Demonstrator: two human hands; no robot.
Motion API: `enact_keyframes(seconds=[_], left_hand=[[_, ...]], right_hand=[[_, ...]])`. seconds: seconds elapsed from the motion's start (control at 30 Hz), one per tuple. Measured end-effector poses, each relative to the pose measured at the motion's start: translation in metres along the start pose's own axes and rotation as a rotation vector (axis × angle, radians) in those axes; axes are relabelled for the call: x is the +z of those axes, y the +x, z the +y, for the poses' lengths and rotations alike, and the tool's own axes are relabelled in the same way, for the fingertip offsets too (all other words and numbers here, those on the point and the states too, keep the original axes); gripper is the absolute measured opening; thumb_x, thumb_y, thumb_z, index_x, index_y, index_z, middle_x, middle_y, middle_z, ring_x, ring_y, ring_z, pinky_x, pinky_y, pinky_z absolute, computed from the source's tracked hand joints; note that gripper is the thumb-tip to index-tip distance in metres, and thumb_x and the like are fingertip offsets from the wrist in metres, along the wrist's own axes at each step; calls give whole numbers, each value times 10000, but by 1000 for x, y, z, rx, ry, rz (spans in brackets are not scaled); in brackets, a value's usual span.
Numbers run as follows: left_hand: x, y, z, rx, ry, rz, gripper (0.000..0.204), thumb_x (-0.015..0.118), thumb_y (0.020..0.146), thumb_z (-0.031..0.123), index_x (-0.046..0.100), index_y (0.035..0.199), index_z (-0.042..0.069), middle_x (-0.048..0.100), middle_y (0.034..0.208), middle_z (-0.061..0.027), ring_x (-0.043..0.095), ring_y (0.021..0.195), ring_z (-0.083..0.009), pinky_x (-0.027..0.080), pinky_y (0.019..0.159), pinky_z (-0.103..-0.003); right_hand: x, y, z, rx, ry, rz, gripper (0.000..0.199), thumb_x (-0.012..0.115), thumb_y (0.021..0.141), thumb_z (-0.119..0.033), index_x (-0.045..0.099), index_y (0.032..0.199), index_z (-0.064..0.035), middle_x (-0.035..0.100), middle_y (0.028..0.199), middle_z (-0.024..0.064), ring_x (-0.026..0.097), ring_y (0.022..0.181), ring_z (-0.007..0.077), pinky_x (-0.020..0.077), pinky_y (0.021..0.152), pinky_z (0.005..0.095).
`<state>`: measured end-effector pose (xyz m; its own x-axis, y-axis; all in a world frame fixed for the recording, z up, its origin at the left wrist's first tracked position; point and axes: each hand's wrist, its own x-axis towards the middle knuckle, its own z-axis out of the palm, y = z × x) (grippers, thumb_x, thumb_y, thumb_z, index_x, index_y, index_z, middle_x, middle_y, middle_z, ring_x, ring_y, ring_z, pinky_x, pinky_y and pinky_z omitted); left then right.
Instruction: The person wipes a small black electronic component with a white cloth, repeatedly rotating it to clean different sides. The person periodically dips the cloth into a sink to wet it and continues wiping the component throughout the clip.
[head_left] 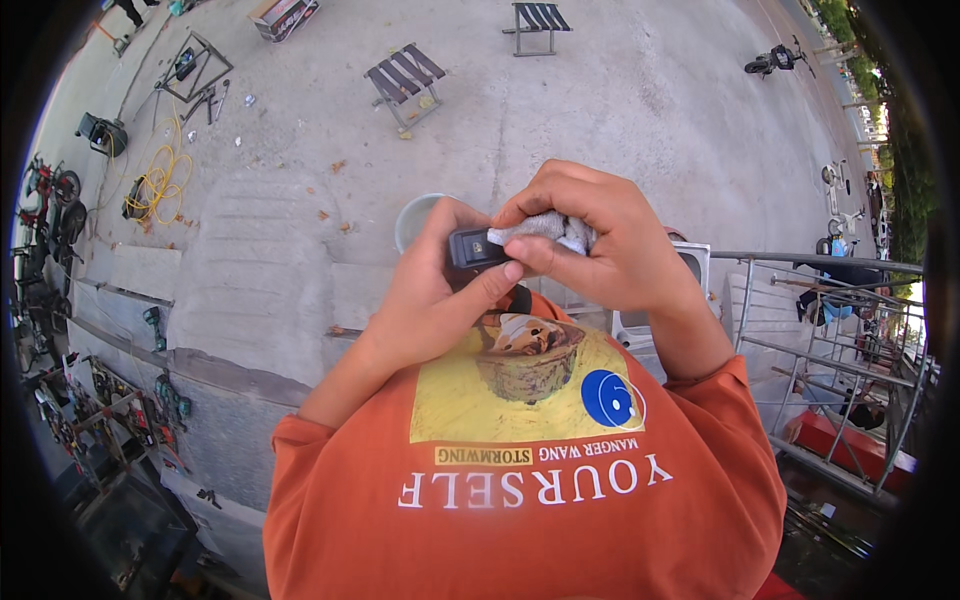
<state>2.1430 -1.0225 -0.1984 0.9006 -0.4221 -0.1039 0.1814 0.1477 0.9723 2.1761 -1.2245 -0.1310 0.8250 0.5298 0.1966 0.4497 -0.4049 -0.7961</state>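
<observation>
In front of my chest, my left hand (428, 295) grips a small dark rectangular block (477, 249) with a recessed face, its thumb along the near side. I cannot make out what kind of thing the block is. My right hand (625, 245) is closed around a crumpled grey-white cloth (548, 226), pinched between thumb and fingers. One end of the cloth touches the block's right side, and both thumbs come close together there. Behind my left hand, a pale round bucket (408, 222) shows in part.
Two folding stools (404, 78) stand ahead on the concrete floor. A yellow cable (165, 185) lies coiled at left, near a metal frame (192, 68). Cordless drills (172, 400) and other tools lie at lower left. Metal scaffolding (830, 350) rises at right, beside a white-framed item (695, 262).
</observation>
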Motion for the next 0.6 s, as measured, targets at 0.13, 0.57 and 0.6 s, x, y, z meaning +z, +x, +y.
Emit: enact_keyframes(seconds=[0.13, 0.57, 0.6], left_hand=[[-1, -1, 4, -2, 95, 3, 360, 745, 921, 203, 487, 1107, 35, 606, 905, -59, 582, 820, -87, 486, 692, -267], [5, 0, 1, 123, 181, 93, 317, 712, 899, 134, 483, 1088, 23, 603, 931, -102, 586, 846, -122, 488, 717, -313], [5, 0, 3, 124, 209, 97, 320, 713, 896, 133, 486, 1092, 21, 605, 929, -110, 595, 842, -136, 491, 717, -319]], right_hand=[[1, 2, 5, -34, -60, 4, 130, 757, 805, -6, 698, 920, -24, 664, 851, 73, 633, 758, 198, 486, 658, 311], [7, 8, 6, -13, 12, 9, 144, 745, 760, 46, 723, 879, -31, 658, 806, 54, 643, 741, 174, 507, 651, 290], [7, 8, 6, -22, 14, 14, 142, 746, 759, 47, 726, 875, -31, 658, 801, 54, 644, 735, 174, 507, 649, 289]])
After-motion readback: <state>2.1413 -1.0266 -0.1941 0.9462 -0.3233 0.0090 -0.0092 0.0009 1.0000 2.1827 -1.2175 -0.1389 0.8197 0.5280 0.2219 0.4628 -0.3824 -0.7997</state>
